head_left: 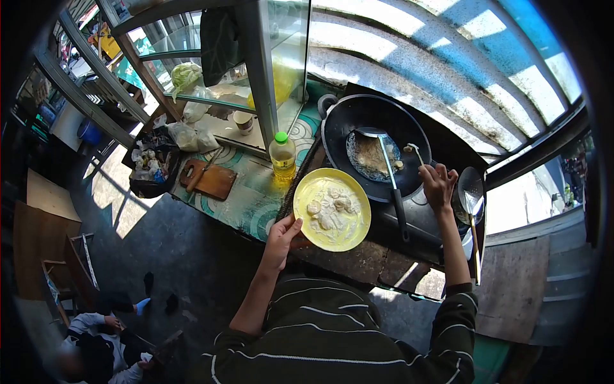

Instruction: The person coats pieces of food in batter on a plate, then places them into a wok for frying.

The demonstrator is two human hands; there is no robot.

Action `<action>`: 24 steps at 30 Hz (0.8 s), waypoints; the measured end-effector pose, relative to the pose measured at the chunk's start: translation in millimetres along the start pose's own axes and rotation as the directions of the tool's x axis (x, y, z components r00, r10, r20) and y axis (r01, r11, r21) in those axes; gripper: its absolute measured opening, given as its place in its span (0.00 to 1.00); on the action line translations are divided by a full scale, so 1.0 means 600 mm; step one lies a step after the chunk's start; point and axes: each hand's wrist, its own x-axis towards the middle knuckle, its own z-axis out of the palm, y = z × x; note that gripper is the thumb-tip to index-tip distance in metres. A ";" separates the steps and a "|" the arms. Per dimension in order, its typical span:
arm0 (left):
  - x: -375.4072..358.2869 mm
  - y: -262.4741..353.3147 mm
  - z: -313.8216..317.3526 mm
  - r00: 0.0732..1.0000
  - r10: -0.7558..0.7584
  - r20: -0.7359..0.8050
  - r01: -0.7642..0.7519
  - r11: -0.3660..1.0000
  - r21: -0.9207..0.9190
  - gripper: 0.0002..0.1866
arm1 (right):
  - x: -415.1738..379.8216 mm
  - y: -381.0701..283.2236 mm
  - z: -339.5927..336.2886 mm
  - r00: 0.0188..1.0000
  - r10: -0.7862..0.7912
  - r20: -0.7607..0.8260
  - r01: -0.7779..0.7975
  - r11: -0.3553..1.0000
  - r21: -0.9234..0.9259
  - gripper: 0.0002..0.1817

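Observation:
My left hand (280,242) grips the lower left rim of a yellow plate (306,233), which holds pale, batter-coated pieces (332,211). Over the right side of a black wok (342,128), my right hand (439,185) is closed on the handle of a small utensil (417,153); its tip is near the wok's inner wall and bears something pale. Bubbling oil (368,160) lies in the wok's bottom, with small pieces at its right. A spatula (391,169) rests in the wok, its black handle over the near rim, touched by neither hand.
An oil bottle (283,157) with a green cap stands left of the wok. Farther left are a cutting board (214,182), plastic bags (185,136) and a glass cabinet (265,83). A strainer (470,189) lies at the right. A person (102,342) sits at the lower left.

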 end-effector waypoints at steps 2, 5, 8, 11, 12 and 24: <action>-0.001 0.004 0.003 1.000 0.001 0.005 -0.001 1.000 0.004 0.16 | 0.006 0.003 -0.003 1.000 0.016 -0.023 -0.016 1.000 -0.011 0.07; 0.001 0.002 0.000 1.000 -0.007 0.005 0.007 1.000 0.019 0.16 | 0.016 0.005 -0.008 0.995 0.066 -0.076 -0.066 0.998 -0.009 0.08; -0.001 0.003 0.002 1.000 -0.005 -0.004 0.005 1.000 0.015 0.16 | 0.025 0.013 -0.021 0.970 0.224 -0.097 -0.218 0.973 0.075 0.05; 0.000 0.000 0.004 1.000 0.015 -0.021 -0.014 1.000 0.007 0.15 | 0.033 0.018 -0.029 0.809 0.557 -0.186 -0.496 0.818 0.292 0.05; 0.001 -0.002 0.003 1.000 0.014 -0.025 -0.014 1.000 0.006 0.15 | 0.039 0.017 -0.037 0.716 0.683 -0.145 -0.527 0.665 0.528 0.09; 0.017 -0.021 0.018 0.999 0.040 0.007 -0.039 0.995 -0.090 0.14 | -0.014 -0.171 -0.139 0.689 0.446 0.571 -0.559 -0.174 0.811 0.18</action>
